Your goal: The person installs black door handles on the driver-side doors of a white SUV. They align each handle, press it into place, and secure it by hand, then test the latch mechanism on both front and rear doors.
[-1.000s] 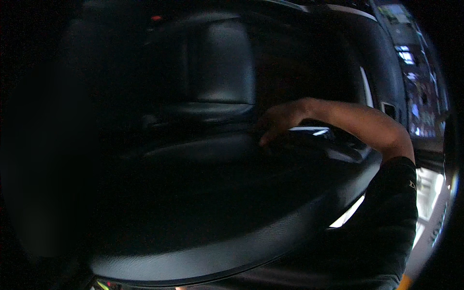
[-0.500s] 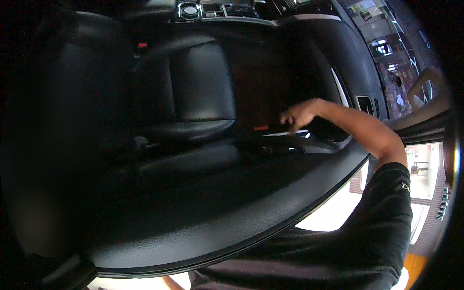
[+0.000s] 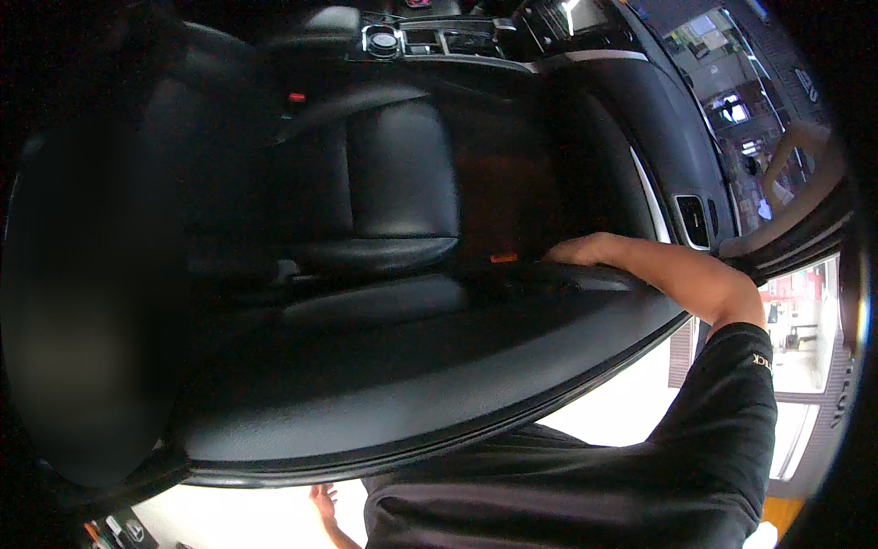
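My right hand [image 3: 578,249] reaches over the black car door [image 3: 476,384] and down along its inner side. Its fingers dip behind the edge of the door panel, so what they touch is hidden. Close to them, low in the dark footwell, is a small orange-red strip [image 3: 504,258]. My left hand [image 3: 322,501] hangs outside the door, at the lower left, its fingers apart and nothing in them. Beyond the door lies a black leather seat [image 3: 405,174], with a padded armrest [image 3: 384,302] on the door's inner side nearby.
A centre console with a round dial [image 3: 382,41] runs along the far side. By the seat is a red buckle button [image 3: 296,97]. The dashboard has an air vent [image 3: 694,220] near my right forearm. A dark blurred shape [image 3: 101,302] fills the left.
My right hand has lowered from above the inner side of the door to behind its panel edge. My left hand has come into view below the door. The view has shifted slightly.
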A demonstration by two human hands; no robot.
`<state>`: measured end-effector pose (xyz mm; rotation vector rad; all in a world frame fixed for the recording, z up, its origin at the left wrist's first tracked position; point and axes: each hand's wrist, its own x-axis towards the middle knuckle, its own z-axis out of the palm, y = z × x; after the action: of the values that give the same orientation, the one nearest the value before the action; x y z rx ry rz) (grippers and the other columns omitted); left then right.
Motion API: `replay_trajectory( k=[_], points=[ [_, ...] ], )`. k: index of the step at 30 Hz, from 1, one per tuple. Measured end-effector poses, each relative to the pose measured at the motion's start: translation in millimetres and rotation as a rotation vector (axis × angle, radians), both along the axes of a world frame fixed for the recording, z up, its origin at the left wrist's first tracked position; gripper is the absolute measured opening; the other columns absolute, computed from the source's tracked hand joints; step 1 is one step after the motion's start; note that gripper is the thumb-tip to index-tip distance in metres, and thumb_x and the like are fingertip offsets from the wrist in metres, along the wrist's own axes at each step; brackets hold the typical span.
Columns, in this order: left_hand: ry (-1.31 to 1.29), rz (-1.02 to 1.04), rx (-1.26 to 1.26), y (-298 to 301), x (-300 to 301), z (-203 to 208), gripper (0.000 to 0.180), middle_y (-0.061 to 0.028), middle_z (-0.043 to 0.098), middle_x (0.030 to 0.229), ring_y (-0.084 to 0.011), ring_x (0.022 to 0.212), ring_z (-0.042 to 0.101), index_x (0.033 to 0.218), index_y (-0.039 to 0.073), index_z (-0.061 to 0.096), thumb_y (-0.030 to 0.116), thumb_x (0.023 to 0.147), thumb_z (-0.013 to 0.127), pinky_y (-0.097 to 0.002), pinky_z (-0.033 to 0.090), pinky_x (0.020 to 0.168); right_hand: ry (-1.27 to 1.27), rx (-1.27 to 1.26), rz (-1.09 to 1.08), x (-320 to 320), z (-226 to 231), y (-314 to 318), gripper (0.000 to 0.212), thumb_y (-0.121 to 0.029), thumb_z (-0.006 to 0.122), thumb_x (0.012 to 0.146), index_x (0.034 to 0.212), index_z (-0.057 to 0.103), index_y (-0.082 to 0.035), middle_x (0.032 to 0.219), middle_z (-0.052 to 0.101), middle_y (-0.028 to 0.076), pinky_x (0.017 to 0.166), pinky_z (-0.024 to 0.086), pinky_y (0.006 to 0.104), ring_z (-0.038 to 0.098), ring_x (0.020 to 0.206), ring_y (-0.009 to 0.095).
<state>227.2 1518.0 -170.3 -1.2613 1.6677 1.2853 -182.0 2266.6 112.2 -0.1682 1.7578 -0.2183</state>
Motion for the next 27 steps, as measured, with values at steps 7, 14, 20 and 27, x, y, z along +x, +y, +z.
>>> replay_trajectory(
  k=[7, 14, 20, 27],
  points=[
    [0.120, 0.028, -0.003, 32.5, -31.1, 12.0, 0.041, -0.0175, 0.072, 0.112, -0.0286, 0.096, 0.072, 0.127, 0.003, 0.060, 0.035, 0.103, 0.055, -0.0417, 0.055, 0.074, -0.416, -0.182, -1.155, -45.1, 82.1, -63.8, 0.054, -0.054, 0.062, 0.100, 0.120, 0.068, -0.004, 0.109, 0.073, 0.019, 0.079, 0.058, 0.0414, 0.073, 0.085, 0.027],
    [0.050, 0.023, 0.032, 25.0, -12.5, -31.4, 0.037, -0.0156, 0.073, 0.107, -0.0282, 0.087, 0.071, 0.123, 0.006, 0.061, 0.036, 0.103, 0.058, -0.0434, 0.053, 0.068, 0.306, 0.206, 0.157, -12.8, 55.1, -104.6, 0.057, -0.038, 0.065, 0.097, 0.137, 0.056, 0.001, 0.117, 0.070, 0.027, 0.092, 0.055, 0.0496, 0.068, 0.107, 0.044],
    [-0.070, 0.027, 0.004, -4.0, -11.4, -5.7, 0.037, -0.0161, 0.072, 0.112, -0.0309, 0.098, 0.070, 0.126, 0.006, 0.061, 0.035, 0.103, 0.057, -0.0427, 0.055, 0.076, 0.144, 0.158, 0.313, -24.7, 79.0, -143.1, 0.043, -0.028, 0.062, 0.099, 0.130, 0.063, 0.000, 0.124, 0.068, 0.028, 0.095, 0.053, 0.0500, 0.065, 0.116, 0.041],
    [-0.120, 0.002, -0.034, 3.4, -46.7, -4.7, 0.038, -0.0166, 0.072, 0.111, -0.0306, 0.099, 0.070, 0.126, 0.005, 0.062, 0.035, 0.103, 0.057, -0.0425, 0.055, 0.078, 0.276, -0.335, -0.759, -66.3, 118.0, -65.1, 0.031, -0.018, 0.060, 0.100, 0.120, 0.069, 0.003, 0.113, 0.070, 0.014, 0.076, 0.064, 0.0364, 0.070, 0.100, 0.023]
  ],
)
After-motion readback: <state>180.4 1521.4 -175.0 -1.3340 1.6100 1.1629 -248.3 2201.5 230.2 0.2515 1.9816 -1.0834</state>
